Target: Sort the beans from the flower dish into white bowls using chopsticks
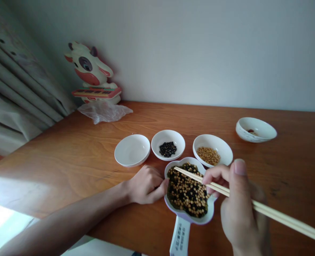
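A white, scallop-edged, long-handled dish (213,209) holds a mix of black and yellow beans (188,190). Curled at its left edge, my left hand (149,185) has its thumb against the rim. My right hand (240,206) grips a pair of chopsticks (280,217), whose tips lie close together over the upper left of the mixed beans. I see no bean between the tips. Behind the dish stand a white bowl (132,151) with nothing visible in it, a bowl of black beans (168,145) and a bowl of yellow beans (213,151).
Another white bowl (256,130) with a few small dark bits sits at the back right. A cow-shaped toy keyboard (95,74) and a crumpled plastic bag (104,110) are at the back left. A curtain (15,85) hangs left of the wooden table (74,156).
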A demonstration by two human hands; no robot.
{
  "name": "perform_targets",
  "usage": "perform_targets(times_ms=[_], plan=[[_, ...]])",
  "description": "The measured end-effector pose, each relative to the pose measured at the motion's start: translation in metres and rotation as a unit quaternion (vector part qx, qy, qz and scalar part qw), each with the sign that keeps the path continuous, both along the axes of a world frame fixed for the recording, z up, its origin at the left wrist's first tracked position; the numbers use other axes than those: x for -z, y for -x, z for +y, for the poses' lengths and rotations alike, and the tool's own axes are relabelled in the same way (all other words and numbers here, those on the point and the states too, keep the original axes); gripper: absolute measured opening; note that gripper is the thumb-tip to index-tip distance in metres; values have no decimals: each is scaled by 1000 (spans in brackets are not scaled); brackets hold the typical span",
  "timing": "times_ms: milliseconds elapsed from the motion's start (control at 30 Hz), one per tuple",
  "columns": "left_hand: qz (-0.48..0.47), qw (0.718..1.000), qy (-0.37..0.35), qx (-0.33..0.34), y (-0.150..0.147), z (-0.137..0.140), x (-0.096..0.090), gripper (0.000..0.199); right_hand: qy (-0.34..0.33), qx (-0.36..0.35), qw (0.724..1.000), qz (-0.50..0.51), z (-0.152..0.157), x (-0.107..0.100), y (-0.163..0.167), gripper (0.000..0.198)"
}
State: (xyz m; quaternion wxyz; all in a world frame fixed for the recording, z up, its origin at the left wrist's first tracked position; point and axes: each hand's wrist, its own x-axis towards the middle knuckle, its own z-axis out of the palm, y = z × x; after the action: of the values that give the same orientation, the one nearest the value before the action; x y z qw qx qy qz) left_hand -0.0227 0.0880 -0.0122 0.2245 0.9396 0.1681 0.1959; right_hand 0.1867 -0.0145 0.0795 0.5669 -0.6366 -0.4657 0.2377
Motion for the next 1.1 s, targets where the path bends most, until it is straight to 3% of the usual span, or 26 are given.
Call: perform_targets(times_ms=[200,367,500,833,1100], plan=[[9,1000,10,-1,2,0,-1,51,-10,39,999,2,3,-1,-13,74],[22,1000,21,-5,3,-1,0,50,-48,-7,997,-55,1,13,-39,77],[20,1000,22,-4,3,0,1,48,-40,-8,996,-80,2,23,-53,77],[16,1000,9,0,2,-1,-3,49,-34,-37,996,-68,9,15,-24,73],[18,1000,14,1,2,0,-1,48,-31,14,998,-48,6,24,-46,78]])
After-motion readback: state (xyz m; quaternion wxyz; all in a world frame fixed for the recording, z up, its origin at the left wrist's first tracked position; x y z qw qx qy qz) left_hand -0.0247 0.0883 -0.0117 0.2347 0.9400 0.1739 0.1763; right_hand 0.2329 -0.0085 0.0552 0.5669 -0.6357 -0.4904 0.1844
